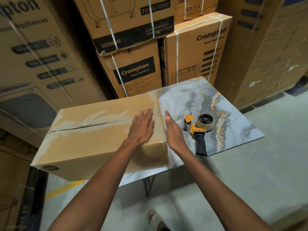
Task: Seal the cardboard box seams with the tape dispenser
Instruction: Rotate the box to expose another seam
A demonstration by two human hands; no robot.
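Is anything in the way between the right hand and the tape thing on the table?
No, nothing visible is in the way. The right hand is open beside the end of the cardboard box, and the tape dispenser lies just to its right on the marbled table, with only bare tabletop between them.

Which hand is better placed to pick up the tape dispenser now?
The right hand. It is open beside the cardboard box's right end, and the tape dispenser lies just to its right on the table. The left hand lies flat on the box top, farther away.
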